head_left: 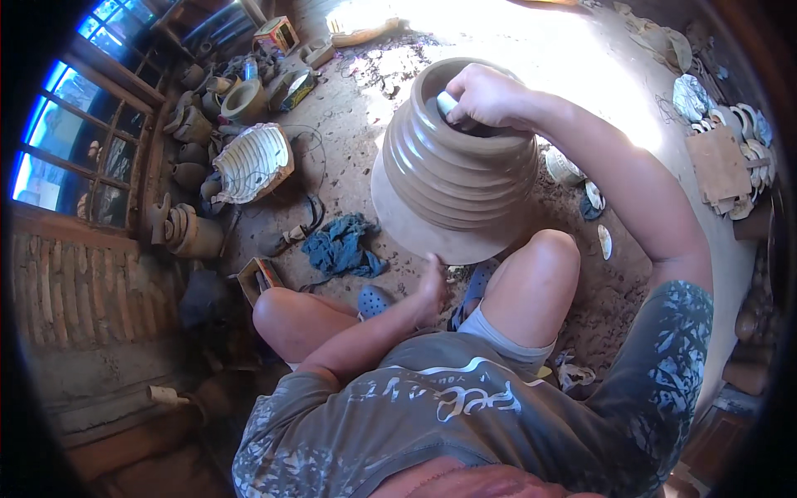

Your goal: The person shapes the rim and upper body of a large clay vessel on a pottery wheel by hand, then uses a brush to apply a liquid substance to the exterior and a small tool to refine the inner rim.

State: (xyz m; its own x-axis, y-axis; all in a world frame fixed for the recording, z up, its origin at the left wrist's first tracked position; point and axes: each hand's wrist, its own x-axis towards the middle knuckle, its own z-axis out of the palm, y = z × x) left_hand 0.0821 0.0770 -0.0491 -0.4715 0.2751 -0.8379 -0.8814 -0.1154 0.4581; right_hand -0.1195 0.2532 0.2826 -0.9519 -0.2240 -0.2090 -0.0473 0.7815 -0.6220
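Observation:
A large wet clay pot [462,178] with ridged walls stands upright on a round, pale wheel plate [404,224] in front of my knees. My right hand [486,101] reaches over the rim into its mouth, fingers closed around a small pale object [447,103]. Only one end of that object shows, so its kind is unclear. Beside the plate's near edge, my left hand [431,290] has its fingers stretched out and holds nothing. The fingertips are at the edge; whether they touch it I cannot tell.
A crumpled blue-green cloth [344,245] lies on the floor left of the wheel. Beyond it are a white ribbed piece [256,163] and several pots [243,101] under the window. At the right stand a cardboard piece [719,170] and stacked pale pieces [751,149].

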